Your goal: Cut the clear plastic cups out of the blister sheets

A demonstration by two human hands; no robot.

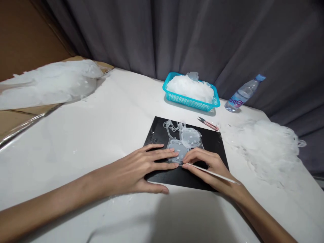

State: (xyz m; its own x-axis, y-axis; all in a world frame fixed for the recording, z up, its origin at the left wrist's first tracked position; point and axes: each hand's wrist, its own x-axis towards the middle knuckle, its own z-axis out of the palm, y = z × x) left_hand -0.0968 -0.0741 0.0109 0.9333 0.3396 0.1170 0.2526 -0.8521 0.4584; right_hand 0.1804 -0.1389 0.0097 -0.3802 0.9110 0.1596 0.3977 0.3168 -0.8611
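Observation:
A black mat (167,179) lies on the white table, bearing translucent moulded pieces (191,136) with small raised dots and thin looping strips round their edges. My left hand (149,162) is spread flat, its fingertips pressing the nearer piece (180,151). Pinched in my right hand (207,165) is a thin white stick-like tool (215,174); its tip is at the near edge of that piece, partly hidden by the fingers. Pink-handled thread snips (208,124) rest at the mat's far edge.
A turquoise basket (189,101) full of white translucent pieces stands at the back, beside a water bottle (244,94). Tangled clear scraps (268,148) are heaped on the right. More translucent sheets (55,82) lie on cardboard at the left. A grey curtain (126,37) hangs behind.

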